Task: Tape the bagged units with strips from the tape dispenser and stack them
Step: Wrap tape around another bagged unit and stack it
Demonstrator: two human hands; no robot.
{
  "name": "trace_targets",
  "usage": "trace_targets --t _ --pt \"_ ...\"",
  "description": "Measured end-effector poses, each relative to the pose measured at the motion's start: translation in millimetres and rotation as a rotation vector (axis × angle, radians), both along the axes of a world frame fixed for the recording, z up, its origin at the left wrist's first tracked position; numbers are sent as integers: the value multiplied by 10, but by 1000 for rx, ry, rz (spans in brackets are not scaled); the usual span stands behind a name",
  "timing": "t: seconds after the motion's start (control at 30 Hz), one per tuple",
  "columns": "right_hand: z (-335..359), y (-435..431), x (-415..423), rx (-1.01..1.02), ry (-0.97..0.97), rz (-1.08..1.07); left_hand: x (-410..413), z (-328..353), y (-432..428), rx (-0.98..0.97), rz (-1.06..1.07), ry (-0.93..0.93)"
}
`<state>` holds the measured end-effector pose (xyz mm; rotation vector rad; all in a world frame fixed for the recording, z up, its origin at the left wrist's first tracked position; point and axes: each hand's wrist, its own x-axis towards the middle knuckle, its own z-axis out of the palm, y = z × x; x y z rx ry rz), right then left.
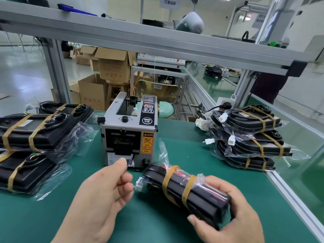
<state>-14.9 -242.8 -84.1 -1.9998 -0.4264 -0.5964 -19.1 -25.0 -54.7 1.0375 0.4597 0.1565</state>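
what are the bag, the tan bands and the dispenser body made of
Bag: thin clear plastic film, glossy; it crinkles and glints. Tan bands: matte, probably paper tape. Dispenser body: grey, likely painted sheet metal, judging by flat folded panels.

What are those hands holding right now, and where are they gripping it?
The right hand grips a bagged unit by its near end. The left hand is at a tape strip; a pinch cannot be told.
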Motion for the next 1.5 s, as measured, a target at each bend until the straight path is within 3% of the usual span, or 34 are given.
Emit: trace_targets --t 0.13,0.37,0.63,1.03,1.5 --pt "250 62 42 -138 79 -47 -126 82 -148 86 -32 -67" --pt "333 245 -1 -313 38 -107 -248 137 -233 544 -170 -211" --pt "345 303 -58 -380 -50 -139 -214 131 -393 530 -310 -218" --pt "314 341 -69 -406 -104 -151 -275 178 -493 586 -304 -114" --pt "328 373 -81 -410 -149 -166 -261 166 -536 620 -271 -119"
